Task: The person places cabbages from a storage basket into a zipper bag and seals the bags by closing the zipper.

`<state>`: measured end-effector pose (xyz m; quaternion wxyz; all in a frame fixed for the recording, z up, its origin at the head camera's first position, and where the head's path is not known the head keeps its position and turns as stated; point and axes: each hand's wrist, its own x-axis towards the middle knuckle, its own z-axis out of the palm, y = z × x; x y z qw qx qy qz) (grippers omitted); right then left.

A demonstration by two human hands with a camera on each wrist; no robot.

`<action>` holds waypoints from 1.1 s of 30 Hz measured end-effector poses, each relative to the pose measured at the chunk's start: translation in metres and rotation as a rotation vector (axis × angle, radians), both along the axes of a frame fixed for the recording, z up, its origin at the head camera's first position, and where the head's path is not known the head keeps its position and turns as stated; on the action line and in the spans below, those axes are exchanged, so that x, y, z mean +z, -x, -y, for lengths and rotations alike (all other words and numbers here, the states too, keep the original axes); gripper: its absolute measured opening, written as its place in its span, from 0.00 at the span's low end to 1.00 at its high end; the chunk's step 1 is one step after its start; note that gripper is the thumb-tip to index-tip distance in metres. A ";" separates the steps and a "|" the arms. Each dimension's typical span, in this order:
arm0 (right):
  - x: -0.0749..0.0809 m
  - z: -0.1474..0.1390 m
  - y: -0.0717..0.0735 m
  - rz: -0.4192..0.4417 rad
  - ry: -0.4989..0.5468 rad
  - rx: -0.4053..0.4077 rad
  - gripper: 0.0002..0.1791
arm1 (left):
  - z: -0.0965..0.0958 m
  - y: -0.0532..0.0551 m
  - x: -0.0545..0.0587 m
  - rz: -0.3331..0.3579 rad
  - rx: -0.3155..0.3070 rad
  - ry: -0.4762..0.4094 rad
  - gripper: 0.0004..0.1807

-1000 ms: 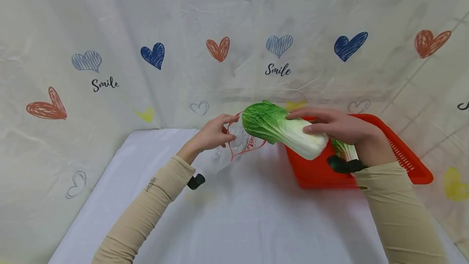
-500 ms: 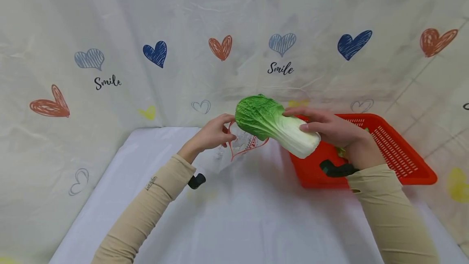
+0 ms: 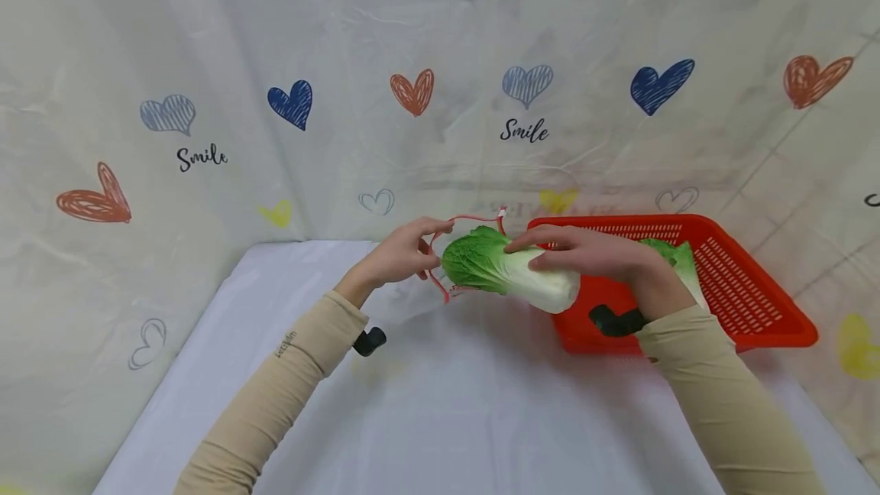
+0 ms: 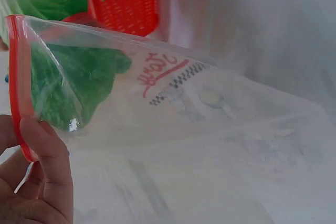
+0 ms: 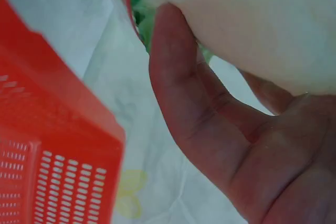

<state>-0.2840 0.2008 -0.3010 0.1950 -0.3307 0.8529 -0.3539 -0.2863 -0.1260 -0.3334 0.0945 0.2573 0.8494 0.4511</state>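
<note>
My right hand grips a napa cabbage by its white base, the leafy green end pointing left. That leafy end is inside the mouth of a clear zip bag with a red zip edge and printed lettering. With thumb and fingers, my left hand pinches the bag's red edge and keeps the mouth spread. In the left wrist view, the green leaves show through the plastic just past the zip. Close up in the right wrist view, the white base lies against my fingers.
A red plastic basket with slotted walls stands to the right, beneath and behind my right forearm. Another green leafy vegetable is in it. A white cloth covers the table, and a heart-printed sheet hangs behind.
The cabbage has moved left and down, from in front of the bag into its mouth. My right hand moved with it. The left hand stays nearly in place, and the bag mouth now stands wider.
</note>
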 end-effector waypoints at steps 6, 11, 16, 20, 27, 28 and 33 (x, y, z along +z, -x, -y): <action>0.004 0.017 0.000 -0.110 -0.089 0.086 0.19 | -0.006 -0.002 -0.001 -0.035 -0.065 0.065 0.34; 0.004 0.030 0.000 -0.177 -0.200 0.100 0.19 | -0.008 -0.005 0.000 -0.054 -0.094 0.053 0.34; 0.000 0.036 0.003 -0.183 -0.138 0.140 0.20 | -0.011 -0.005 0.000 -0.063 -0.142 0.049 0.35; -0.008 0.039 0.005 -0.206 -0.081 0.135 0.20 | -0.012 -0.006 0.001 -0.039 -0.153 0.024 0.36; -0.024 0.051 0.003 -0.251 -0.009 -0.068 0.19 | -0.014 -0.005 0.003 0.030 -0.146 -0.077 0.35; -0.026 0.052 0.003 -0.242 0.004 -0.089 0.19 | -0.014 -0.004 0.003 0.039 -0.124 -0.090 0.35; -0.039 0.057 0.002 -0.259 -0.018 -0.105 0.19 | -0.013 0.000 0.003 0.091 -0.026 -0.194 0.34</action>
